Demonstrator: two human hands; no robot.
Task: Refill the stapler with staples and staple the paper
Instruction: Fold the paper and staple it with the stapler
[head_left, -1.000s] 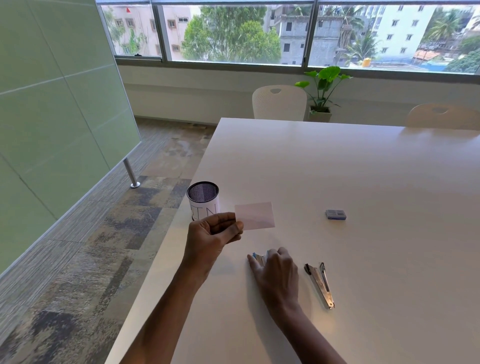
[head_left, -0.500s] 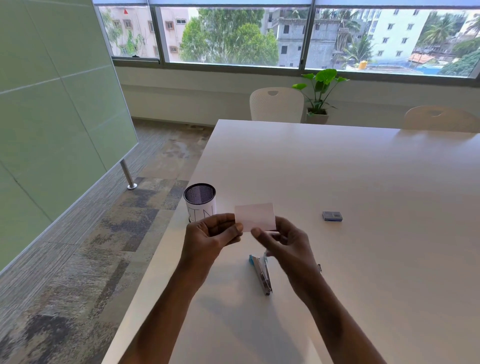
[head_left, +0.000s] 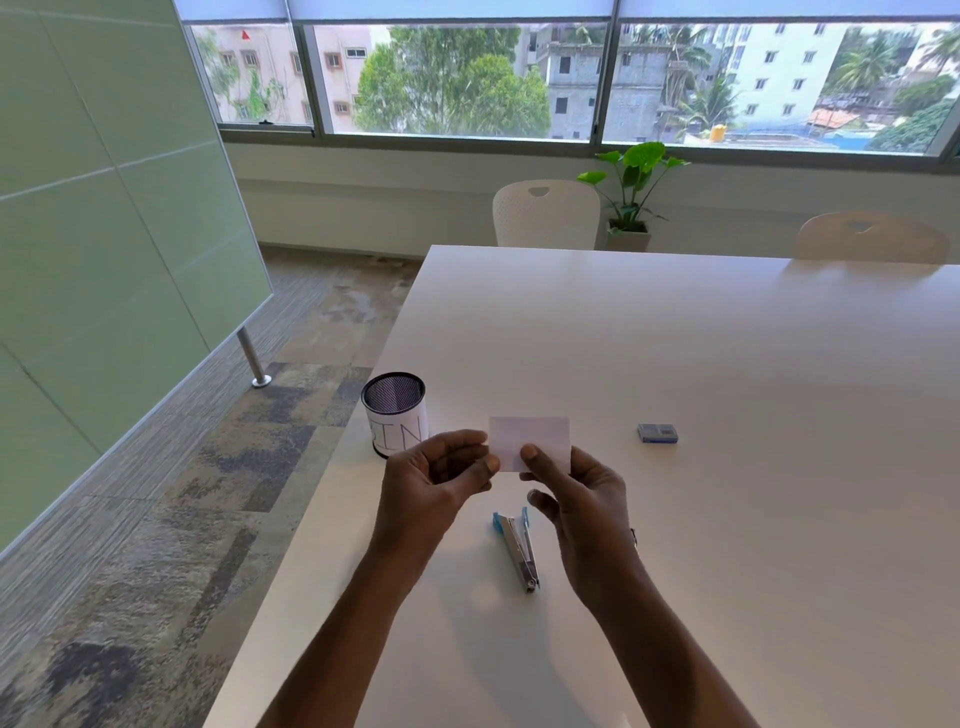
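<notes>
Both our hands hold the paper (head_left: 530, 441) up above the table (head_left: 727, 364): left hand (head_left: 434, 486) pinches its left edge, right hand (head_left: 576, 499) pinches the bottom. Stapler (head_left: 517, 548) lies on the table below, between our wrists; staple box (head_left: 657, 433) sits well apart. Risk: the thin slip could bend or slide out while one hand reaches for the stapler.

— How many of each thing here?
— One table (head_left: 675, 338), one stapler (head_left: 517, 551), one paper (head_left: 535, 439), one small blue box (head_left: 657, 433), one mesh cup (head_left: 395, 413).
— Hands?
— Two: left hand (head_left: 436, 483), right hand (head_left: 582, 499).
— Behind the table?
— Two seats, the chair on the left (head_left: 545, 213) and the chair on the right (head_left: 872, 236); one potted plant (head_left: 631, 182).
</notes>
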